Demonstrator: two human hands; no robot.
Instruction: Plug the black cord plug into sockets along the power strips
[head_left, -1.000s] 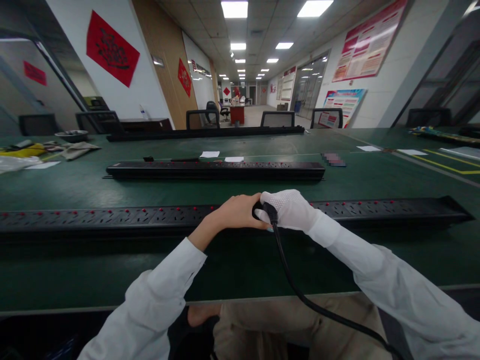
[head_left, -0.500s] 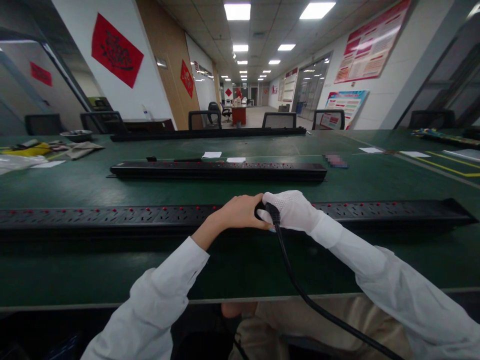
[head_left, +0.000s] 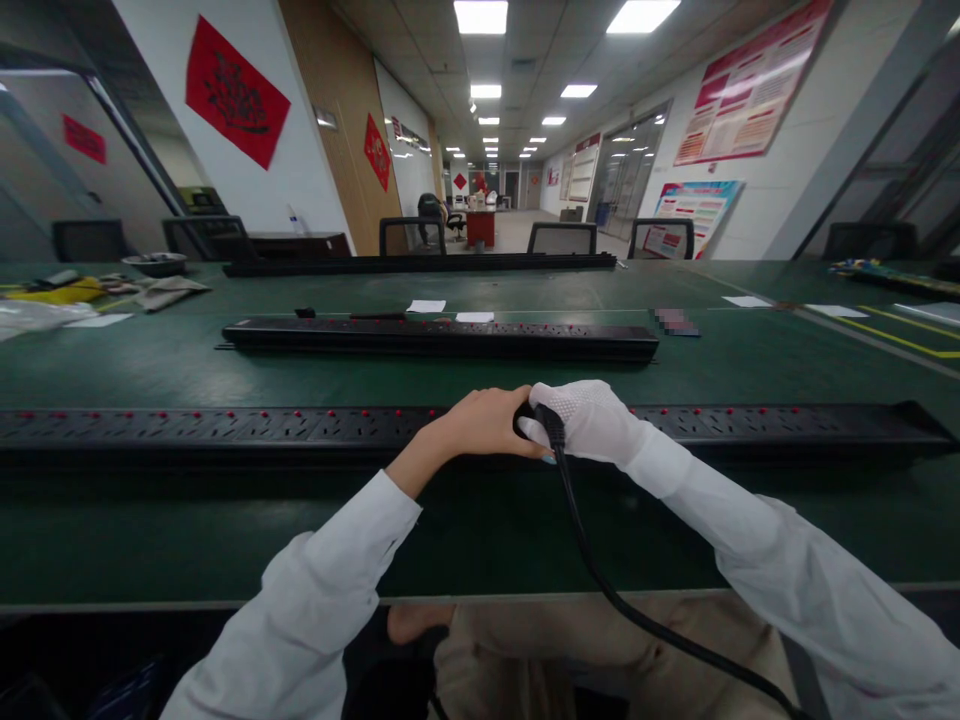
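One right hand (head_left: 589, 420), in a white glove, is closed around one black plug (head_left: 553, 425), while one bare left hand (head_left: 487, 422) curls in to meet it, thumb at the glove and a pale blue nail showing below (whether those fingers grip the plug too, I cannot tell, for they cover too much). The plug is matte black with a ribbed neck; its front end is hidden between the hands, above the near strip (head_left: 360, 428), back from the middle of the bench's near edge. From it one thick black cable (head_left: 600, 575) curves down over that edge toward the right. The near strip is long, black and glossy, lying parallel to the near edge, with a single row of slotted sockets and red dots, at least five to the right of the glove; its left end runs past what I can see. Beyond it lies one middle strip (head_left: 442, 342), also black with red dots, and toward the far edge of the green bench (head_left: 465, 540) a group of dark bars (head_left: 420, 266), too close together to count. Two white papers (head_left: 475, 317) lie just behind the middle strip, and one bowl (head_left: 155, 264) sits near the far left corner. Six chair backs (head_left: 562, 239) stand past the far edge.
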